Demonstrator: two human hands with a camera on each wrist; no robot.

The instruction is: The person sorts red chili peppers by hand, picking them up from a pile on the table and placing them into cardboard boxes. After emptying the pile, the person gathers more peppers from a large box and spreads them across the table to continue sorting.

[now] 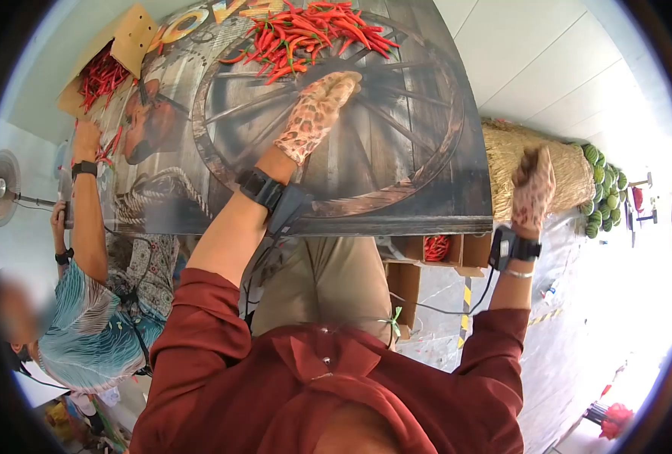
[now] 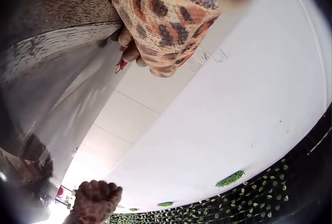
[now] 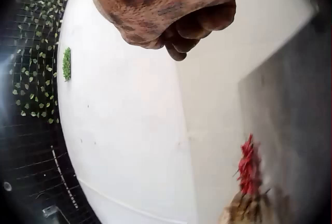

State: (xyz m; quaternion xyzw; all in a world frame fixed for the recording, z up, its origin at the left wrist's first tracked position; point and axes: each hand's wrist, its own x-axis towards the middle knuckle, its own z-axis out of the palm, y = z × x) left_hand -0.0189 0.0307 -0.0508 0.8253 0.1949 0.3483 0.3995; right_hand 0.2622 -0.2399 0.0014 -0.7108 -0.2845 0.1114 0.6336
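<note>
My left hand (image 1: pixel 317 113), in a leopard-print glove, is over the table just in front of a pile of red chilies (image 1: pixel 313 34). In the left wrist view its curled fingers pinch a red chili (image 2: pixel 122 66), of which only a short part shows. Past the table's right edge is my right hand (image 1: pixel 534 185), gloved alike. Its fingers are curled into a fist in the right wrist view, and nothing shows in them. The chili pile (image 3: pixel 250 167) also appears there, low on the right beyond the left hand (image 3: pixel 246 208).
The table (image 1: pixel 396 159) has a printed wagon-wheel top. A cardboard box (image 1: pixel 135 38) of chilies tips at its far left, near another person's hand (image 1: pixel 86 140). Below the front edge, more chilies (image 1: pixel 436 247) sit in a box. A straw bale (image 1: pixel 563 170) and watermelons (image 1: pixel 604 189) lie to the right.
</note>
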